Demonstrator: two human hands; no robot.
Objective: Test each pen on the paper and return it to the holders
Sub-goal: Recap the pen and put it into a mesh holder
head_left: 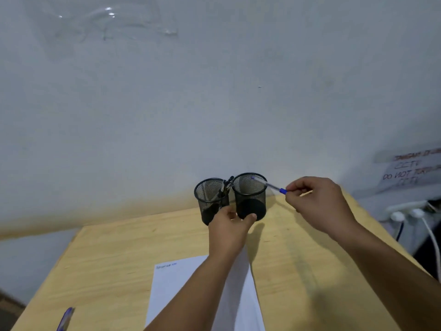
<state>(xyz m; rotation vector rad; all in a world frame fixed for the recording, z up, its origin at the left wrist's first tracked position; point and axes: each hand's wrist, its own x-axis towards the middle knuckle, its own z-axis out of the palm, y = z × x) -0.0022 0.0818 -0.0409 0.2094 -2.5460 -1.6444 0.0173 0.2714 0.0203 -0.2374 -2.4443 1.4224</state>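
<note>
Two black mesh holders stand side by side at the table's far edge. The left holder has several dark pens leaning in it. My left hand grips the base of the right holder between thumb and fingers. My right hand pinches the blue end of a clear pen, whose tip lies over the right holder's rim. A white sheet of paper with a small scribble near its top lies on the table under my left forearm.
The wooden table stands against a pale wall. A blue pen lies at the table's near left edge. To the right are a power strip with white plugs and a taped paper note on the wall.
</note>
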